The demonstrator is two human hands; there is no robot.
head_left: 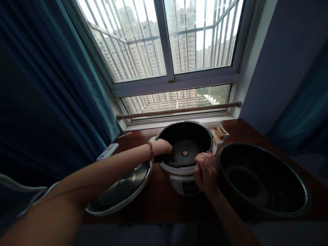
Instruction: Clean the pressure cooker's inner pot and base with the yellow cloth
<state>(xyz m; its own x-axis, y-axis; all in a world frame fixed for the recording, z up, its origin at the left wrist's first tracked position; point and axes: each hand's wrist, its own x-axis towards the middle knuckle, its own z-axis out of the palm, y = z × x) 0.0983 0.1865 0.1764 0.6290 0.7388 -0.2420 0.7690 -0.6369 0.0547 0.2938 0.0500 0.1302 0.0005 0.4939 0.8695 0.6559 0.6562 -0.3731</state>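
Observation:
An electric pressure cooker (189, 171) with a white body and front control panel stands on the wooden table, its lid off. Inside its dark cavity a small round part shows at the centre of the bottom. My left hand (163, 147), with a braided bracelet at the wrist, reaches over the cooker's left rim. It looks closed, its fingertips hidden, and a dark thing (164, 158) below it is too dim to name. My right hand (205, 169) is closed over the front right rim. To the right lies a dark inner pot (263, 181), its mouth facing me.
The cooker's round lid (128, 184) lies underside up on the left, partly behind my left forearm. A white device (107, 152) sits beyond it. Small items (220, 132) stand behind the cooker on the right. A barred window (176, 78) and blue curtain (84, 75) border the table (160, 198).

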